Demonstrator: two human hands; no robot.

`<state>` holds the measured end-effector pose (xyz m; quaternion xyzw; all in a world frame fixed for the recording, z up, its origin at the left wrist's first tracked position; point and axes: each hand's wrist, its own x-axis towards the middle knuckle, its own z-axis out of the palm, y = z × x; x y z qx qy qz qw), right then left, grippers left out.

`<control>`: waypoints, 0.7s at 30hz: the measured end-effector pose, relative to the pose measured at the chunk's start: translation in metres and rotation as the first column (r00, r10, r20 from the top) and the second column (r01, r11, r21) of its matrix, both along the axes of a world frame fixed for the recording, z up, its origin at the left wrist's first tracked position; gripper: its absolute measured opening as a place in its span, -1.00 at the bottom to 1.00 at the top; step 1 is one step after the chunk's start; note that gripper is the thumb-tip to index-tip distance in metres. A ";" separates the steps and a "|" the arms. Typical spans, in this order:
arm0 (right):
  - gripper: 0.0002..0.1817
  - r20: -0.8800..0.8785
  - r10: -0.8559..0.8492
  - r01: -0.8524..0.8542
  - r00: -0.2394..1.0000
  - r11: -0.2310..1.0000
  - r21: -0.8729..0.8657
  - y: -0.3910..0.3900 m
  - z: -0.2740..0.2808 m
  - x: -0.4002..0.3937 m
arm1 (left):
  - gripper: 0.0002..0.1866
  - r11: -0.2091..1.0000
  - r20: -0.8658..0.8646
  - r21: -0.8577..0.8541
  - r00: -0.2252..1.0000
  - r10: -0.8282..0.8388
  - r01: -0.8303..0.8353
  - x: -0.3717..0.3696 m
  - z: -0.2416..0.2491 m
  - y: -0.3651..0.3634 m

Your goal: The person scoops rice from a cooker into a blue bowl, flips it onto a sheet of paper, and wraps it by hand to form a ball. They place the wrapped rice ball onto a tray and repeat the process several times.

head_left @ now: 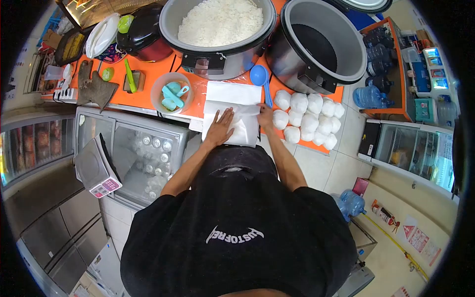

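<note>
White paper sheets [233, 92] lie stacked at the front edge of the orange table, the top one partly folded over. My left hand [219, 127] rests flat on the paper with its fingers spread. At the paper's right edge, my right hand [265, 118] has its fingers closed on the sheet's side. Just right of that hand are several white wrapped bundles [308, 119] in rows. A blue ladle [259, 75] lies between the paper and the bundles, its handle reaching down close to my right hand.
Behind the paper stand a large cooker of white rice [220, 22] and an open, dark-bottomed cooker [324, 44]. To the left sits a tub with turquoise scoops [172, 94]. A scale [97, 168] and a glass-topped freezer [143, 153] are lower left.
</note>
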<state>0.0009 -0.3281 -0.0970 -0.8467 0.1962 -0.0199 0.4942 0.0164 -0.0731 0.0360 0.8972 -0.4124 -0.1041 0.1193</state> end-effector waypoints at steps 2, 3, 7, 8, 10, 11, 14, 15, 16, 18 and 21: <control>-0.58 0.003 -0.204 0.201 0.979 0.968 0.153 0.017 0.005 -0.023 | -0.16 0.994 -0.083 -0.109 0.996 -0.035 0.025 0.003 0.001 0.010; -0.63 -0.105 -0.134 0.153 0.985 0.970 0.191 0.028 0.008 -0.040 | -0.16 0.994 -0.081 -0.107 0.996 -0.038 0.029 0.002 0.009 0.014; -0.64 -0.442 -0.170 0.391 0.881 0.788 0.476 0.044 0.050 -0.067 | -0.26 0.993 -0.173 -0.090 0.981 -0.087 0.073 0.003 0.022 0.021; -0.58 -0.610 -0.283 0.659 0.740 0.485 0.575 0.045 0.068 -0.067 | -0.31 0.994 -0.176 -0.066 0.980 -0.094 0.083 0.002 0.021 0.023; -0.52 -0.308 -0.412 0.508 0.858 0.766 0.393 0.050 0.082 -0.065 | -0.46 0.984 -0.091 0.070 0.984 -0.156 0.163 0.007 0.018 0.026; -0.45 0.035 -0.377 0.374 0.925 0.924 0.077 0.050 0.090 -0.060 | -0.57 0.959 -0.008 0.185 0.976 -0.219 0.217 0.013 0.017 0.026; -0.27 0.265 0.514 -0.221 0.816 0.701 -0.678 0.052 0.203 -0.026 | -0.73 0.988 -0.264 -0.146 0.964 0.000 -0.040 0.042 -0.028 0.022; -0.27 0.262 0.512 -0.221 0.818 0.700 -0.679 0.054 0.194 -0.016 | -0.73 0.988 -0.266 -0.147 0.964 -0.003 -0.038 0.056 -0.017 0.014; -0.19 -0.122 0.360 -0.369 0.925 0.771 -0.520 0.056 0.178 -0.006 | -0.74 0.998 -0.343 -0.039 0.939 0.027 -0.044 0.069 0.007 0.004; -0.07 -0.327 0.246 -0.392 0.912 0.752 -0.529 0.066 0.168 0.008 | -0.73 0.997 -0.403 0.066 0.913 0.065 -0.042 0.098 0.015 -0.013; -0.06 -0.148 0.506 -0.468 0.850 0.595 -0.653 0.091 0.184 0.020 | -0.74 0.999 -0.384 0.043 0.923 -0.002 0.020 0.114 -0.011 -0.014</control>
